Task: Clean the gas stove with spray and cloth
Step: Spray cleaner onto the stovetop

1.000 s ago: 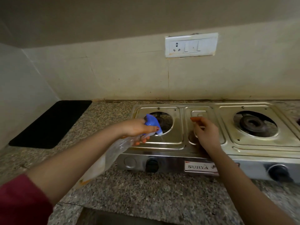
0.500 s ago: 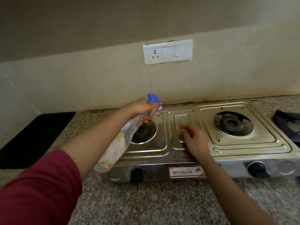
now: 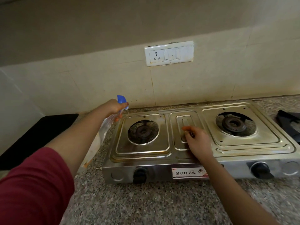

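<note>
The steel two-burner gas stove (image 3: 146, 153) stands on the speckled counter, both burners bare. My left hand (image 3: 114, 108) grips a clear spray bottle (image 3: 105, 127) by its neck. Its blue spray head (image 3: 121, 99) is just beyond the stove's back-left corner and points right. The left burner (image 3: 142, 132) lies just right of and below the nozzle. My right hand (image 3: 197, 141) rests on the stove's middle panel with its fingers bent and their tips on the metal. I see no cloth in it or anywhere in view.
A black mat (image 3: 37, 135) lies on the counter (image 3: 146, 202) to the left. A black pan support (image 3: 290, 122) sits right of the stove. Two black knobs (image 3: 139, 175) face me on the stove front. A white switchboard (image 3: 168, 53) hangs on the tiled wall.
My left hand has carried the bottle from above the left burner back toward the stove's back-left corner. The right hand stays on the middle panel with its fingers more bent.
</note>
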